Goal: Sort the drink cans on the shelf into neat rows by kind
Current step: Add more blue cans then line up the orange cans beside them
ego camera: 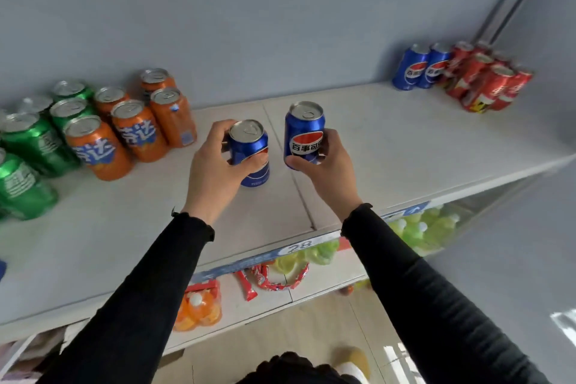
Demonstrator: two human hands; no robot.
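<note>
Two blue Pepsi cans, one reading 百事可乐 (304, 137), the other (251, 153) label-hidden, each clamped upright in the right hand (324, 165) and left hand (215, 165) above the shelf (405, 140).

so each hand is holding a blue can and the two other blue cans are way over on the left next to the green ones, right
Not quite. Each hand does hold a blue can: the left hand grips one and the right hand grips another. But the head view shows the two other blue cans at the far right of the shelf, beside the red cans, not by the green cans.
</note>
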